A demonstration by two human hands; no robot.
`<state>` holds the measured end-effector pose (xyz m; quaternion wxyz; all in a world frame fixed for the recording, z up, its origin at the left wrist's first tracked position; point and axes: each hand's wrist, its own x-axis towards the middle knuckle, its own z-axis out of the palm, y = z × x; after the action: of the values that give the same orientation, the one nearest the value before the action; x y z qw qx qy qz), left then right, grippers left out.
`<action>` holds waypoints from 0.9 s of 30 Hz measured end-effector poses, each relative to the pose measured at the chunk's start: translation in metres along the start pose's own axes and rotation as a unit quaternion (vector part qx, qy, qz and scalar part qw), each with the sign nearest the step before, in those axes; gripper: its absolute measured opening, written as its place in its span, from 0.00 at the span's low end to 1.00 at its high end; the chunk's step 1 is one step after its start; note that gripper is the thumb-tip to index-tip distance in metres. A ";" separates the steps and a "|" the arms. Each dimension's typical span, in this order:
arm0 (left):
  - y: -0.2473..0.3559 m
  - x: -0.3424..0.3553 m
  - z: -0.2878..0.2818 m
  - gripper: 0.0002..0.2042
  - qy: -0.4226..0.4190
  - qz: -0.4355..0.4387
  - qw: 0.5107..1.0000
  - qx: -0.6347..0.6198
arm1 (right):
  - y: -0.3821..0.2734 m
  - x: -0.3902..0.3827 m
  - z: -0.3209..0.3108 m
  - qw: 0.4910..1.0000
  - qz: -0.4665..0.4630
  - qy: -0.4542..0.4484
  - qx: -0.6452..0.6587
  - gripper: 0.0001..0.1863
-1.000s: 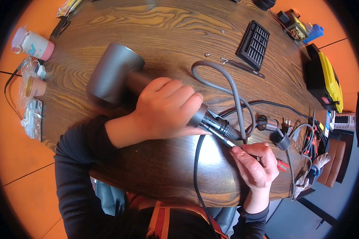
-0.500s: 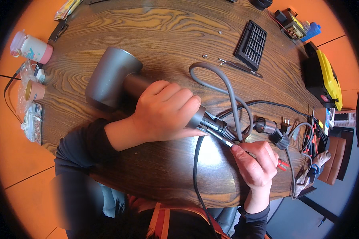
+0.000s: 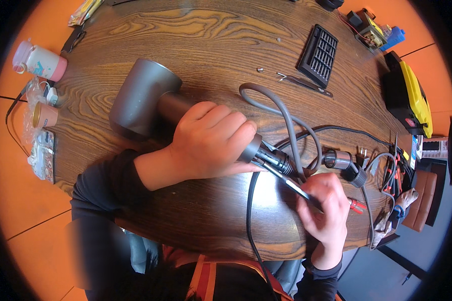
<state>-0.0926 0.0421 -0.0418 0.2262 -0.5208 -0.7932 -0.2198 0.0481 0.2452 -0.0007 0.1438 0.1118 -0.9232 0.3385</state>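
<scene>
My left hand is wrapped round the handle of a dark grey hair dryer, whose wide head lies to the upper left. From the lower end of the handle, exposed black inner parts and a ribbed cord sleeve stick out. My right hand pinches a slim silver and dark tool; whether it is a screwdriver or tweezers I cannot tell. Its tip meets the handle's opening, just beside the inner parts. The thick grey cord loops up beyond my right hand.
A black bit case, dark tweezers and a small metal piece lie farther back. Right of my hands are a black cylindrical part, a plug and a red handle. A yellow-black toolbox stands far right.
My right hand has shifted slightly and turned, its fingers now curling farther over the tool and more of the shaft showing. The left hand and hair dryer have barely moved.
</scene>
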 end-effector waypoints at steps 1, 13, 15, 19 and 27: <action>0.000 0.000 0.000 0.27 0.000 0.001 1.000 -0.001 | 0.002 0.001 -0.003 0.996 -0.048 -0.013 -0.072 0.15; 0.001 0.000 0.005 0.24 0.037 -0.018 0.999 -0.002 | 0.006 -0.005 0.009 0.998 -0.016 0.062 -0.004 0.09; 0.001 0.000 0.006 0.24 0.039 -0.015 0.999 0.003 | 0.003 -0.005 0.012 0.990 0.078 0.063 0.103 0.09; 0.001 0.000 0.006 0.24 0.038 -0.008 0.999 0.007 | 0.000 -0.006 0.009 0.982 0.121 0.041 0.141 0.09; 0.001 0.000 0.001 0.27 -0.001 0.002 1.000 -0.005 | 0.012 -0.002 -0.001 0.980 -0.151 0.040 -0.121 0.13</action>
<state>-0.0919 0.0425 -0.0427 0.2235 -0.5239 -0.7913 -0.2224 0.0463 0.2554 -0.0079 0.2428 0.2181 -0.9232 0.2028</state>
